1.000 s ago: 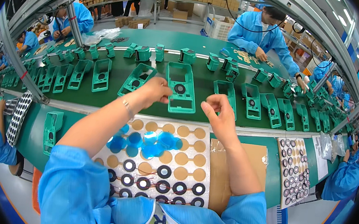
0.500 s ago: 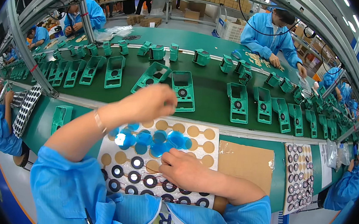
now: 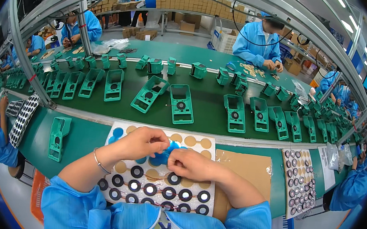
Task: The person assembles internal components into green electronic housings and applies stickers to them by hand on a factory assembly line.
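My left hand (image 3: 151,141), a band on its wrist, is closed in a pinch over the upper middle of a white foam board (image 3: 198,148). Close to its right, my right hand (image 3: 187,162) has its fingers curled together above the same board. Whatever either pinch holds is too small or hidden to make out. Blue translucent discs (image 3: 160,158) lie between and beneath the hands, partly covered. Rows of small round black speakers (image 3: 169,193) with pale centres and thin red wires fill the nearer part. Tan circles (image 3: 191,141) show at the far part.
Green plastic housings (image 3: 181,104) stand along the dark green belt beyond the board. One housing (image 3: 59,138) lies at left. Cardboard (image 3: 244,171) sits right of the board, then another speaker board (image 3: 298,183). Co-workers (image 3: 259,42) sit across and at both sides.
My left hand has come down from in front of the belt housings to the board, near my right hand. My right hand stays over the board. The view has shifted slightly.
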Tool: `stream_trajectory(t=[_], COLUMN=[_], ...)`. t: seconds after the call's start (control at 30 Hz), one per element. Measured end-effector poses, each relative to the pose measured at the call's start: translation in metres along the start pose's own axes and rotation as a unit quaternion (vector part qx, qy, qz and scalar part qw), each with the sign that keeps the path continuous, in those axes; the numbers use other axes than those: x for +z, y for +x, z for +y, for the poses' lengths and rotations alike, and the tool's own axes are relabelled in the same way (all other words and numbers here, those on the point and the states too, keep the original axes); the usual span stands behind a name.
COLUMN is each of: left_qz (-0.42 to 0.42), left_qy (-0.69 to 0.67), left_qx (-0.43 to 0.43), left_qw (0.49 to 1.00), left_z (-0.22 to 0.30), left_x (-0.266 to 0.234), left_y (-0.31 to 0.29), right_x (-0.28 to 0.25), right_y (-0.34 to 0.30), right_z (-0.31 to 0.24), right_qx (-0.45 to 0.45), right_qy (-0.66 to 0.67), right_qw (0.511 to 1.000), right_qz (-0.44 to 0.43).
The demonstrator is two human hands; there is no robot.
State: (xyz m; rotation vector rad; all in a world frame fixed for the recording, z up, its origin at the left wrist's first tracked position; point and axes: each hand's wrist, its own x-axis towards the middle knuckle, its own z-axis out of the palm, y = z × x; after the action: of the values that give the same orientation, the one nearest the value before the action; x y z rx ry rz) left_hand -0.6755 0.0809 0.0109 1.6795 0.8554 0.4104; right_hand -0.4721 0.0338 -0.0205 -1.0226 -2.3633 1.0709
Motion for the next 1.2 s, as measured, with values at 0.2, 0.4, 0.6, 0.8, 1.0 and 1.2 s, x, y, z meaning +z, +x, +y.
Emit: stream_trajectory(t=[0.2,0.4,0.6,0.8,1.0,1.2], left_qz=[0.047,0.076,0.108,-0.12,-0.142,-0.131], left_qy=[0.026,-0.022,-0.049,-0.175,-0.207,-0.234], left_qx=[0.067,0.08,0.057,-0.029,-0.012,-0.017], left_qw=[0.996,0.994,0.991,0.977,0.968,0.963], left_z=[-0.014,-0.035,-0.029,-0.019,-0.022,-0.02], left_x=[0.003,0.006,0.005,0.004,0.001,-0.003], left_y=[0.005,0.012,0.007,-0.004,-0.008,-0.012], right_x=[0.007,0.0,-0.01,-0.026,-0.018,-0.015], right_y=[-0.01,-0.01,-0.014,-0.017,-0.012,-0.008], right_z=[-0.019,-0.024,-0.03,-0.044,-0.053,-0.054], right_qx=[-0.039,-0.014,0.003,-0.06,-0.116,-0.136], right_qy=[-0.222,-0.176,-0.168,-0.155,-0.219,-0.246], right_qw=[0.971,0.979,0.981,0.985,0.962,0.951], right_qz=[-0.086,-0.102,-0.096,0.053,0.117,0.13])
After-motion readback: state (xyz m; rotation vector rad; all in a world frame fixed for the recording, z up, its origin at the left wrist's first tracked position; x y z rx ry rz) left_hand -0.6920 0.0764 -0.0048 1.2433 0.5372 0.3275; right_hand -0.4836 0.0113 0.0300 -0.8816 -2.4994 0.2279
